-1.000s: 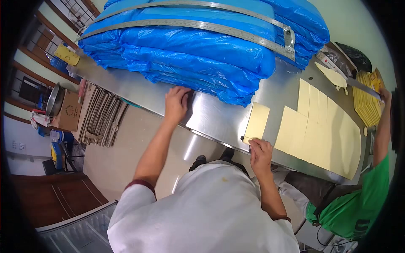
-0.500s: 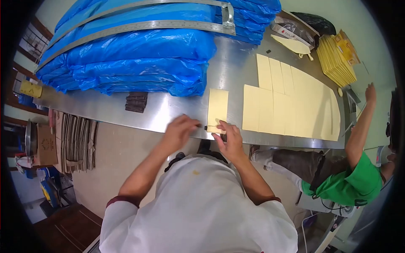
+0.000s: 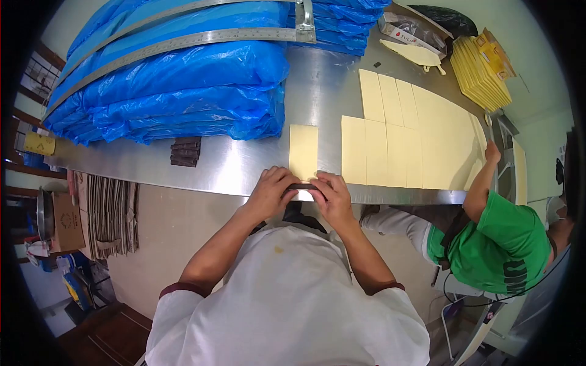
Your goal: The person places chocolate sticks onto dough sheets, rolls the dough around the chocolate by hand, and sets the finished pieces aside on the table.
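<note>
Two ends of a dark stick [image 3: 300, 186] are pinched in your fingers in the head view: your left hand [image 3: 268, 194] grips one, your right hand [image 3: 334, 198] the other, at the near end of a pale strip [image 3: 303, 149]. More sticks [image 3: 185, 151] (a small pile) lie left, near the blue bundle [image 3: 201, 79].

A white, short-sleeved shirt [image 3: 287, 299] is being worn, its sleeves [image 3: 174, 317] being finished at the hems with narrow maroon bands [image 3: 183, 287]. The cloth is being marked by one small yellowish-brown stain [image 3: 279, 249]. The forearms [image 3: 223, 241] are being left bare, and dark legwear or footwear [image 3: 298, 215] is being partly hidden by the shirt.
</note>
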Available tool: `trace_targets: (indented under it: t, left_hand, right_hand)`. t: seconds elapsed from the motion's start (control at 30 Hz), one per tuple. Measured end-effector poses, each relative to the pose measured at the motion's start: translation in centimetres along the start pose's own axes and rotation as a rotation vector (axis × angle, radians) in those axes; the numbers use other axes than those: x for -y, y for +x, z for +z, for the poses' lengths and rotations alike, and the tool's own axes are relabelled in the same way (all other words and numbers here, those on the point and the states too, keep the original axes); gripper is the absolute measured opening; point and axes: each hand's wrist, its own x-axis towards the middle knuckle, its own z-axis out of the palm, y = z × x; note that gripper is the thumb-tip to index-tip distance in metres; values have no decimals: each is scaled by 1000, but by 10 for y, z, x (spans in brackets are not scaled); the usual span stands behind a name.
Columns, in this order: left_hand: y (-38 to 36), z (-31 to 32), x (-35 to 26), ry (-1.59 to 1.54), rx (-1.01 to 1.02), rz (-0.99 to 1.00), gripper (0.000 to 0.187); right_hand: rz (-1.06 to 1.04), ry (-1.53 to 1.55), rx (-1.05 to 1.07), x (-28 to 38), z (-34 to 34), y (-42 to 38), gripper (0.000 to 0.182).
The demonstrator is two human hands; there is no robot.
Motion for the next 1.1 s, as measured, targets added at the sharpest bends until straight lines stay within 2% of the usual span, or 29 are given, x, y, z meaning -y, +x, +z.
trace_targets:
  t: [0.43, 0.73, 1.1]
  left_hand:
    - [-2, 3, 0, -40, -11, -51, 30]
    - [-5, 4, -1, -37, -68, -36, 22]
    - [-6, 6, 1, -64, -81, -50, 23]
  right_hand:
    - [-9, -47, 24, -3, -3, 0, 32]
    - [-13, -57, 32, 2, -9, 4, 31]
    - [-11, -45, 3, 2, -4, 7, 29]
